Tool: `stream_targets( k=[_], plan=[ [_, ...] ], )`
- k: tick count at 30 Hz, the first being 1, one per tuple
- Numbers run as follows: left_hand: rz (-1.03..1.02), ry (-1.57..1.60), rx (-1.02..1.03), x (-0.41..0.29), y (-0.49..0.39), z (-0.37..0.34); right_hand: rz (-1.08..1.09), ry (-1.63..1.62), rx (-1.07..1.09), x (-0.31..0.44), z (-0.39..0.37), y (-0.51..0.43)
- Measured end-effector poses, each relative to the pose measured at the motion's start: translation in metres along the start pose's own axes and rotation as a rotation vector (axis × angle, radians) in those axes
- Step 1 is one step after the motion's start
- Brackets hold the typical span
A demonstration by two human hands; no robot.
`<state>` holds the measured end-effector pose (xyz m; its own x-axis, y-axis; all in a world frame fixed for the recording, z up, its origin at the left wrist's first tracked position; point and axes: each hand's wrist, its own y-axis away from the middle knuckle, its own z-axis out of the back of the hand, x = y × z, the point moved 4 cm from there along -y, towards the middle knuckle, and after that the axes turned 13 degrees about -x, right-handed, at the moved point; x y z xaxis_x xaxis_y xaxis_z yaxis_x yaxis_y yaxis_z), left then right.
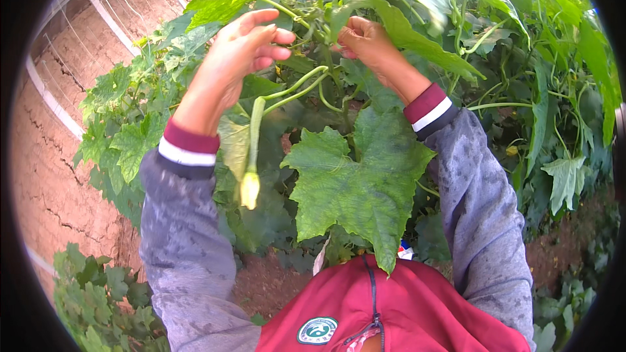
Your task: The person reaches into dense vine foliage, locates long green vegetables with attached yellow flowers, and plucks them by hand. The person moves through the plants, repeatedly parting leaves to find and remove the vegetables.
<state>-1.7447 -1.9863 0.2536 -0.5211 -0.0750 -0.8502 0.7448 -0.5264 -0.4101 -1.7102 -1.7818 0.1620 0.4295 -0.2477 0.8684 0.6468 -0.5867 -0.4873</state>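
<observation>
My left hand (254, 46) is raised beside the upper vine stem (298, 18), fingers apart and slightly curled, with nothing seen in it. Across the stem, my right hand (359, 36) has its thumb and fingers bent together at the edge of a large leaf (401, 27); whether it pinches the leaf or a thin tendril is hidden. Below my left hand a slender young gourd-like fruit (255, 132) hangs from a curved stalk, a pale yellow closed flower (250, 189) at its tip. A broad lobed leaf (359, 181) hangs in front of my chest.
Dense vines (538, 83) with leaves and stems crowd the right side. At the left, more foliage (134, 142) stands before a cracked earthen wall (63, 171) with pale bars (110, 19) and thin strings. Low leafy plants (102, 298) grow at the lower left. Brown soil (269, 278) shows below.
</observation>
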Motion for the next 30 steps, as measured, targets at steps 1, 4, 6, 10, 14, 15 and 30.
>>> stream_targets(
  k=[1, 4, 6, 10, 14, 15, 30],
  plan=[
    [-0.043, -0.007, 0.012, -0.004, 0.013, 0.007, 0.174, 0.249, -0.13, 0.004, 0.005, -0.005],
    [-0.152, -0.114, 0.133, -0.008, 0.065, 0.029, 0.298, 0.401, -0.212, 0.005, 0.016, -0.006],
    [-0.117, -0.134, 0.097, 0.003, 0.1, 0.044, 0.15, 0.154, -0.15, 0.0, 0.021, -0.006],
    [-0.268, -0.37, -0.072, 0.036, 0.139, 0.058, -0.168, -0.138, -0.088, -0.009, 0.025, -0.002],
    [-0.428, -0.565, 0.065, 0.061, 0.155, 0.046, -0.314, -0.499, -0.056, -0.017, 0.027, -0.002],
    [-0.478, -0.586, 0.034, 0.063, 0.159, 0.042, -0.344, -0.583, -0.047, -0.021, 0.028, -0.002],
    [-0.421, -0.284, -0.155, 0.091, 0.129, 0.03, -0.531, -1.361, 0.353, -0.019, 0.043, 0.006]
  ],
)
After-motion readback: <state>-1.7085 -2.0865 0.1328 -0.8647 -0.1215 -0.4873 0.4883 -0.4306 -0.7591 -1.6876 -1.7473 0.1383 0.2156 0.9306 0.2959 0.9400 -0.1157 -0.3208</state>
